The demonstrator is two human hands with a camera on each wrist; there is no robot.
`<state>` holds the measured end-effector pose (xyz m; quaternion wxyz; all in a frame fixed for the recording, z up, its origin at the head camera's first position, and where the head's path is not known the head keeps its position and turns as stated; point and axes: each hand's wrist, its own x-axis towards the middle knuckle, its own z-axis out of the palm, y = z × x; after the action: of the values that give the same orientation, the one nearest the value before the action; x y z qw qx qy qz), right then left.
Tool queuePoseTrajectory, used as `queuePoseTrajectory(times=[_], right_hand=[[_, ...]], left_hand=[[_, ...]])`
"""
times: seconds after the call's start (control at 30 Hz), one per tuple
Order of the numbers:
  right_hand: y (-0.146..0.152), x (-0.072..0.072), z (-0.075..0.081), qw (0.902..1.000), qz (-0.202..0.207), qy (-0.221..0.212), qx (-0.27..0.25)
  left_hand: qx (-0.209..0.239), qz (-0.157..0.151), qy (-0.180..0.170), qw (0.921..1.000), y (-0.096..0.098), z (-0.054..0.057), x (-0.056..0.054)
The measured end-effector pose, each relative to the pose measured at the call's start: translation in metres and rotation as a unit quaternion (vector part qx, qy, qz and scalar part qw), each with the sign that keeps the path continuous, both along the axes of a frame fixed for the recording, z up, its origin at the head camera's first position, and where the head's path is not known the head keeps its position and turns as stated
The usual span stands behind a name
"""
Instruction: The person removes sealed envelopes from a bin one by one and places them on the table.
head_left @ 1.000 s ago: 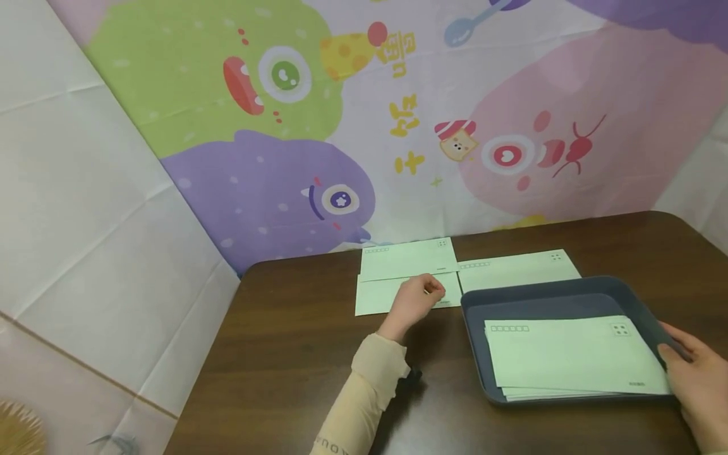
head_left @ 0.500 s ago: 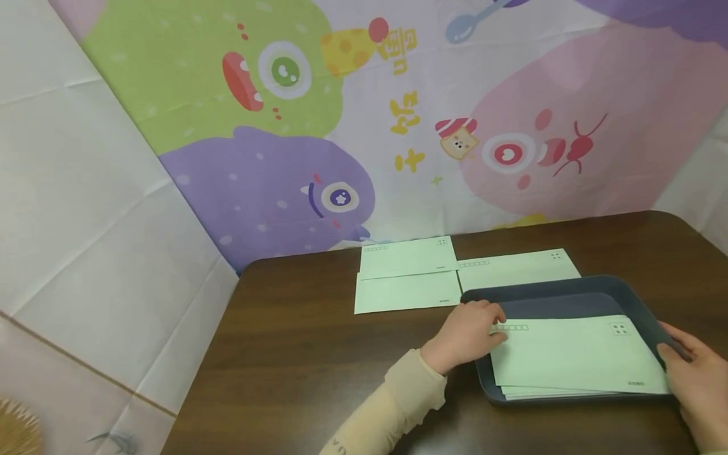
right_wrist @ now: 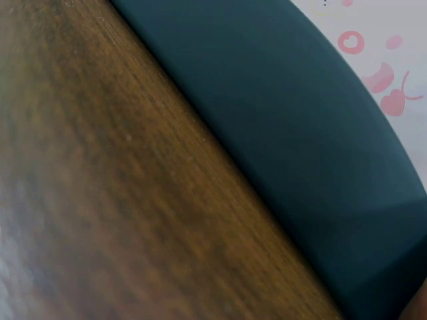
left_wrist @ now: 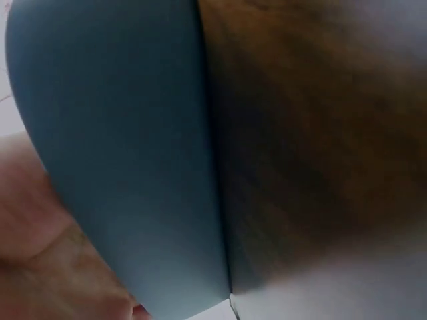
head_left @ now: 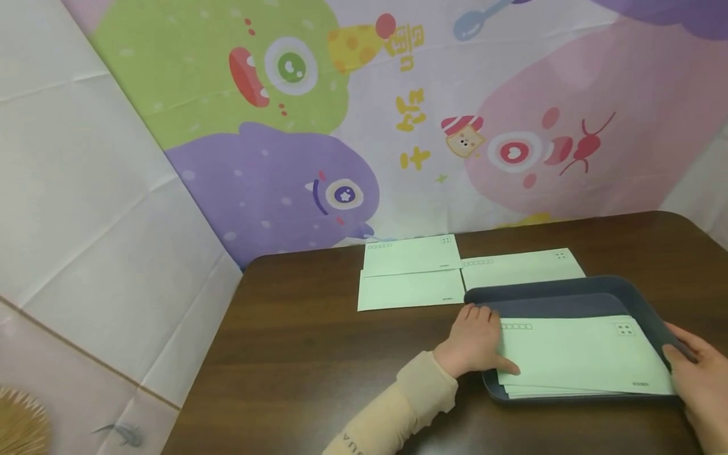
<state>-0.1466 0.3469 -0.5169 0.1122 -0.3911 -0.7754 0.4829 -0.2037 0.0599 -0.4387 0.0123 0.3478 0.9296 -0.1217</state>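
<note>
A dark grey tray (head_left: 546, 292) holds a stack of pale green envelopes (head_left: 580, 354), each printed with small boxes at its corners. My left hand (head_left: 472, 340) reaches over the tray's left rim and grips the left end of the top envelope. Its thumb lies on the paper, while the fingertips are hidden inside the rim. In the left wrist view, part of that hand (left_wrist: 33, 213) shows beyond the tray's outer wall (left_wrist: 127, 147). My right hand (head_left: 699, 376) grips the tray's right edge, thumb on top. The right wrist view mostly shows the outer wall (right_wrist: 267, 127).
Behind the tray, two envelopes lie on the brown table (head_left: 296, 354), a back one (head_left: 412, 254) overlapping a front one (head_left: 411, 291). To their right lies another envelope (head_left: 523, 265), partly hidden by the tray. A cartoon-print cloth (head_left: 421, 189) hangs at the table's back edge.
My left hand has moved right and down from the laid-out envelopes to the left end of the stack, its thumb sliding lower on the paper. My right hand keeps holding the tray.
</note>
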Motion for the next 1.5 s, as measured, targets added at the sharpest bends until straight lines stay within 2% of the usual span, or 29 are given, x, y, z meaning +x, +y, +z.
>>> queuePoseTrajectory(times=[0.2, 0.5, 0.6, 0.77, 0.83, 0.9, 1.03, 1.13, 1.2, 1.27, 1.37, 1.47, 1.5], right_hand=[[-0.001, 0.0, 0.001, 1.0, 0.007, -0.003, 0.006], [-0.001, -0.001, -0.003, 0.9999, 0.0, -0.012, 0.008], [0.0, -0.001, -0.005, 0.9999, 0.0, -0.017, 0.004], [0.003, -0.002, -0.006, 0.9999, 0.004, -0.015, -0.004], [0.004, -0.001, -0.005, 0.9999, 0.006, -0.012, -0.004], [0.004, 0.0, -0.004, 0.9999, 0.01, -0.004, -0.004], [0.003, 0.001, -0.003, 0.9998, 0.018, 0.009, -0.004], [0.003, 0.001, -0.002, 0.9997, 0.021, 0.013, -0.007], [0.004, 0.001, -0.002, 0.9998, 0.018, 0.01, -0.006], [0.004, 0.001, -0.003, 0.9997, 0.019, 0.013, -0.008], [0.005, 0.0, -0.003, 0.9998, 0.016, 0.006, -0.008], [0.005, 0.0, -0.004, 0.9996, 0.018, 0.009, -0.019], [0.005, 0.0, -0.004, 0.9996, 0.016, 0.007, -0.02]], left_hand=[[-0.005, 0.013, -0.008, 0.9999, 0.001, 0.001, 0.0], [0.01, 0.008, -0.004, 0.9999, 0.001, -0.002, -0.004], [0.037, 0.017, -0.01, 0.9991, 0.001, -0.003, -0.004], [0.122, 0.018, -0.024, 0.9921, 0.0, 0.0, -0.007], [0.164, 0.017, -0.052, 0.9849, -0.002, 0.002, -0.01], [0.206, 0.021, -0.099, 0.9733, -0.006, 0.004, -0.012], [0.279, 0.027, -0.198, 0.9394, -0.015, 0.006, -0.017], [0.308, 0.009, -0.242, 0.92, -0.022, 0.008, -0.021], [0.32, -0.008, -0.272, 0.9075, -0.026, 0.01, -0.024], [0.319, -0.029, -0.294, 0.9008, -0.03, 0.011, -0.026], [0.31, -0.057, -0.341, 0.8856, -0.035, 0.011, -0.027], [0.296, -0.077, -0.378, 0.874, -0.039, 0.01, -0.025], [0.287, -0.082, -0.386, 0.8727, -0.039, 0.01, -0.025]])
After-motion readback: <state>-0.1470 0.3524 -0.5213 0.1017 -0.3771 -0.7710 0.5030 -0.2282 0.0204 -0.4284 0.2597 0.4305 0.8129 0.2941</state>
